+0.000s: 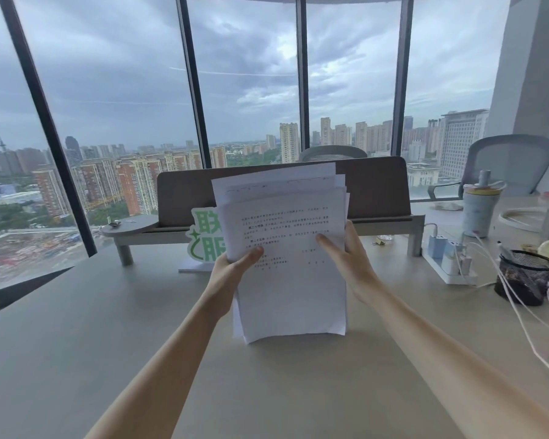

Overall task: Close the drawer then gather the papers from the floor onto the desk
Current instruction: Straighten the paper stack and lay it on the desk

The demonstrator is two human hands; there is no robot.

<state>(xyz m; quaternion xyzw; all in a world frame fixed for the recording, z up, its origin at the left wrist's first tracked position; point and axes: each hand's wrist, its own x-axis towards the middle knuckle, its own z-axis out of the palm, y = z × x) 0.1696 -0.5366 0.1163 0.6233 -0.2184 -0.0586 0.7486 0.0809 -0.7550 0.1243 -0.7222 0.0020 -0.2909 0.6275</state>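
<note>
Both hands grip one stack of papers (286, 248), held upright with its lower edge resting on the worktop (76, 327); the left hand (232, 274) clasps the stack's left edge, thumb across the printed front sheet, while the right hand (349, 258) closes on the right edge, thumb also lying on the front; the sheets are unevenly aligned, several upper corners fanning out behind the front page; printed text shows on the upper half of the front sheet, too small to read.

Behind the stack stands a brown and grey monitor riser (377, 191), and a green-and-white cut-out sign (205, 239) leans just to the left, partly hidden by the papers; well to the right sit a white power strip (450, 264) with chargers plugged in, a black mesh pen cup (525, 277) and a pale tumbler (479, 207) with a straw lid; white cables (520, 318) trail across the right side of the worktop; a grey office chair (511, 160) stands beyond the right end; tall windows (108, 90) behind show a cloudy sky over city buildings; the drawer is out of view.
</note>
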